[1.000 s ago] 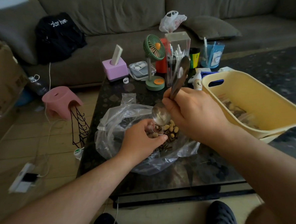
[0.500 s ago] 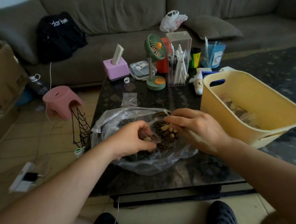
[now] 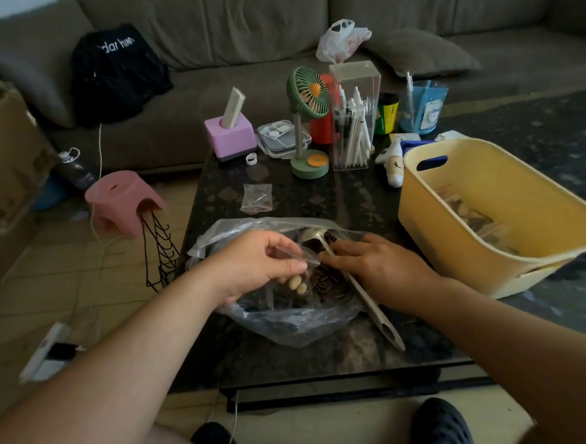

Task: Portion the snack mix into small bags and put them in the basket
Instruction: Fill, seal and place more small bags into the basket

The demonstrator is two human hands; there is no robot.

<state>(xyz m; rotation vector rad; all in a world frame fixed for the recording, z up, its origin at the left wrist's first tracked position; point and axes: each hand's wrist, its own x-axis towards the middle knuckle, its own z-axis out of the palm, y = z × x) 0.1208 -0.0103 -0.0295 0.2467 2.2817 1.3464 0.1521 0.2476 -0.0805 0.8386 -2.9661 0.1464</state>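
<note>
Small clear bag (image 3: pixel 296 273), partly filled with nuts and seeds, held at centre frame over the large open snack-mix bag (image 3: pixel 290 311). Left hand (image 3: pixel 253 263) pinching the small bag's top edge between thumb and fingers. Right hand (image 3: pixel 380 268) just beside it at centre right, fingers reaching to the same top edge, apparently to press the seal; whether those fingers actually grip the plastic, not clear from here. Spoon (image 3: pixel 352 287) lying loose, bowl inside the large bag at its upper edge, handle running down and right past the right hand onto the black table (image 3: pixel 317 193). Yellow basket (image 3: pixel 490 209) at right of frame, well apart from the hands, with several filled bags at its bottom. One empty small bag (image 3: pixel 257 198) flat on the table above the large bag.

Likely risks: seal closed only partway, so nuts spilling on the drop into the basket. Small bag tipping while pinched on one side, contents falling back into the bulk mix or onto the table. Right forearm nudging the spoon handle, levering the bowl up and flinging seeds out. Large bag's slack rim sagging and spilling toward the table's near edge.
</note>
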